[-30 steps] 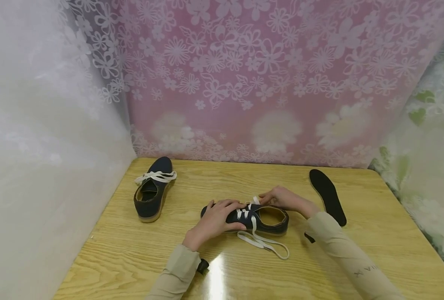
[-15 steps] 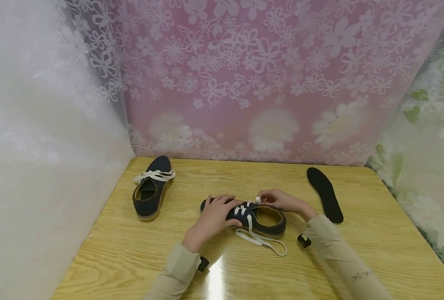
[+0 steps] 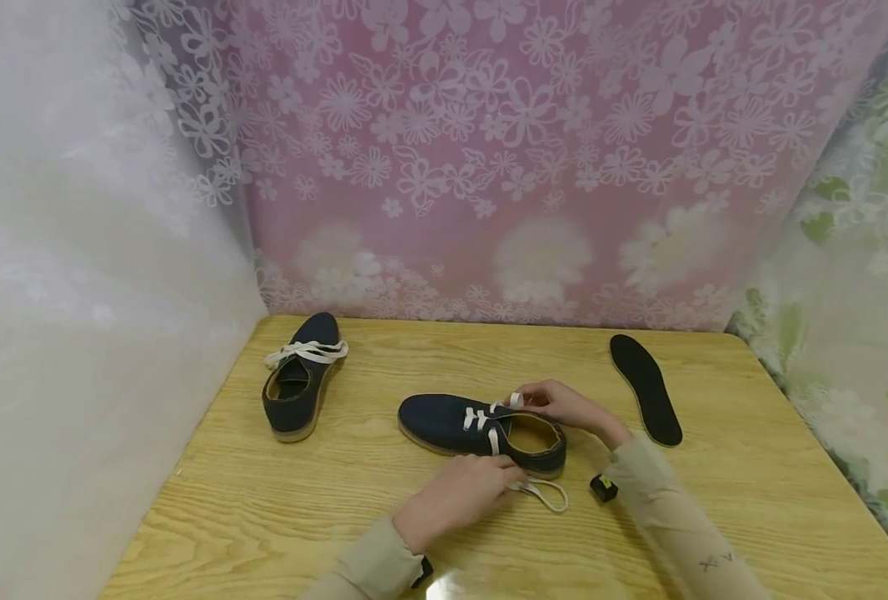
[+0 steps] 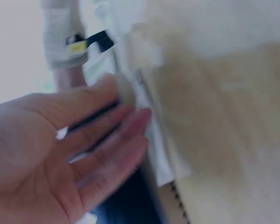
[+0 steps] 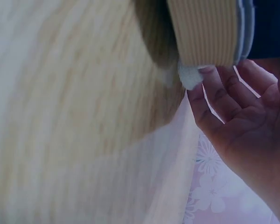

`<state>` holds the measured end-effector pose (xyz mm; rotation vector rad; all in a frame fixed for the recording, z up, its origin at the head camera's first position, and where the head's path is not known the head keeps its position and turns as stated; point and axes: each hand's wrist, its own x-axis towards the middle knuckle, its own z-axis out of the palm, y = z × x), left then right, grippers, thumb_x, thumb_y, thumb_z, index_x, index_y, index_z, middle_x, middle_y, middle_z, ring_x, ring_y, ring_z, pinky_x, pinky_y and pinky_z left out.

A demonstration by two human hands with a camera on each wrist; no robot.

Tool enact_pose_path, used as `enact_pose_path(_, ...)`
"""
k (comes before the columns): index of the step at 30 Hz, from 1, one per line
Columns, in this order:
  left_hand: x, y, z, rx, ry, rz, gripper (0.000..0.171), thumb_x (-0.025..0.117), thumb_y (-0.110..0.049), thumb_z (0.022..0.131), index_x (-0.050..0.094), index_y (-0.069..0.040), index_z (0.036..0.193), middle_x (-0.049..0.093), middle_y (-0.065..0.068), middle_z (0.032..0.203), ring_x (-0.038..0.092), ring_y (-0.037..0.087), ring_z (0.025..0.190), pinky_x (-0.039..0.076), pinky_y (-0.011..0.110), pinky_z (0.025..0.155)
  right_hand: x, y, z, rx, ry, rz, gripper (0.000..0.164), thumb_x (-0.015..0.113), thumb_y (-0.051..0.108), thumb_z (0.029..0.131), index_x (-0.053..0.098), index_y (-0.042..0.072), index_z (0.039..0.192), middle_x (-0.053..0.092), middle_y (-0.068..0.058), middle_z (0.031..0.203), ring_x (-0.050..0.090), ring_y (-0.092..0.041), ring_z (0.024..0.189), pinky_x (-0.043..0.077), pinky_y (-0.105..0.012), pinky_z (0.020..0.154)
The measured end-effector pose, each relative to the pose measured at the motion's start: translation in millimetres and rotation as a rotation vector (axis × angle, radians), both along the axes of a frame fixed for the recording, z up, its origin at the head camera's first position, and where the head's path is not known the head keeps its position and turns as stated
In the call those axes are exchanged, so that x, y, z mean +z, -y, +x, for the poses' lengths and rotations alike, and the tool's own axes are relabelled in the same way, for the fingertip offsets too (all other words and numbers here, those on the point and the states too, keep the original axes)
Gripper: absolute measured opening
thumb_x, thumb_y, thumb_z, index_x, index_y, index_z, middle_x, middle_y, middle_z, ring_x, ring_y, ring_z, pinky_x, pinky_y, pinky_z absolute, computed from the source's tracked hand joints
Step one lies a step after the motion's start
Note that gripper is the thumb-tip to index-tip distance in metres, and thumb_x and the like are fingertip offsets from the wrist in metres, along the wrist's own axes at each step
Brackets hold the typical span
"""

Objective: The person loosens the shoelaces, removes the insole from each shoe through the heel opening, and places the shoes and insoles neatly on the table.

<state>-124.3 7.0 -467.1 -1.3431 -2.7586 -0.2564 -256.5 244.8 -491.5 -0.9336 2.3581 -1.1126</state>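
A navy lace-up shoe (image 3: 436, 419) lies on its sole in mid-table, toe to the left, its white shoelace (image 3: 494, 440) threaded through the eyelets. At the shoe's far side my right hand (image 3: 564, 406) pinches one part of the lace; in the right wrist view its fingertips meet the white lace (image 5: 190, 77) beside the ribbed sole (image 5: 205, 32). My left hand (image 3: 462, 497) is low at the near side, fingers reaching the loose lace loop (image 3: 552, 496). In the blurred left wrist view, the fingers (image 4: 114, 158) are extended and slightly bent, against the white lace (image 4: 126, 91).
A second navy shoe (image 3: 297, 412) with its white laces tied stands at the back left of the wooden table (image 3: 212, 517). A black insole (image 3: 646, 387) lies at the back right. Floral cloth (image 3: 489, 167) hangs behind the table, and pale sheets flank both sides.
My left hand has left the shoe's toe and moved right and nearer, down to the loose lace. My right hand has stayed at the far-side lace, its white loop now standing above the fingers.
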Motion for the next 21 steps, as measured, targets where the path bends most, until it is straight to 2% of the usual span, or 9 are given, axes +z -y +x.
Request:
enact_pose_path(4,-14.4,-6,6.8,0.049,-0.101,-0.076,0.019,0.063,-0.019,0.100,0.071,-0.027,0.116,0.066,-0.005,0.106,0.066,0.009,0.084,0.054,0.024,0.063,1.2,-1,4.8,-0.028,0.003,-0.015,0.027,0.058,0.013,0.104,0.072,0.004,0.126,0.068,-0.016,0.128,0.067,-0.025,0.112,0.052,-0.025,0.089)
enact_pose_path(7,-17.9,-4,7.4,0.086,-0.103,-0.076,0.012,0.067,-0.018,0.097,0.071,-0.025,0.107,0.066,-0.005,0.100,0.066,0.009,0.079,0.052,0.022,0.061,3.9,-1,6.2,-0.047,0.011,-0.039,0.025,0.058,0.015,0.105,0.073,0.006,0.123,0.070,-0.013,0.124,0.066,-0.022,0.113,0.052,-0.024,0.091)
enact_pose_path(10,-19.6,5,3.6,0.117,-0.075,-0.066,0.007,0.075,-0.019,0.091,0.070,-0.023,0.093,0.066,-0.006,0.089,0.065,0.008,0.075,0.051,0.020,0.059,5.8,1,6.3,-0.054,0.002,-0.053,0.025,0.059,0.017,0.104,0.075,0.008,0.122,0.070,-0.009,0.121,0.065,-0.020,0.113,0.052,-0.023,0.091)
enact_pose_path(13,-20.6,17,-0.7,0.161,-0.060,-0.053,0.014,0.080,-0.017,0.085,0.067,-0.021,0.082,0.063,-0.006,0.079,0.064,0.009,0.070,0.050,0.022,0.057,6.5,2,8.2,-0.062,0.021,-0.058,0.027,0.060,0.019,0.104,0.074,0.010,0.125,0.067,-0.010,0.130,0.061,-0.024,0.123,0.050,-0.023,0.093)
enact_pose_path(17,-17.7,26,-2.9,0.213,0.003,0.000,0.015,0.079,-0.013,0.081,0.066,-0.019,0.081,0.061,-0.005,0.075,0.062,0.011,0.067,0.048,0.025,0.054,6.4,1,14.7,-0.091,0.077,-0.057,0.031,0.058,0.027,0.105,0.072,0.014,0.129,0.064,-0.010,0.137,0.059,-0.028,0.128,0.050,-0.022,0.093)
enact_pose_path(21,-15.0,28,-3.4,0.244,0.098,0.075,0.012,0.075,-0.009,0.081,0.067,-0.016,0.084,0.063,-0.005,0.075,0.060,0.010,0.066,0.047,0.023,0.054,5.2,4,20.8,-0.049,0.081,-0.051,0.039,0.053,0.030,0.107,0.062,0.015,0.142,0.060,-0.005,0.143,0.054,-0.022,0.133,0.046,-0.022,0.102)
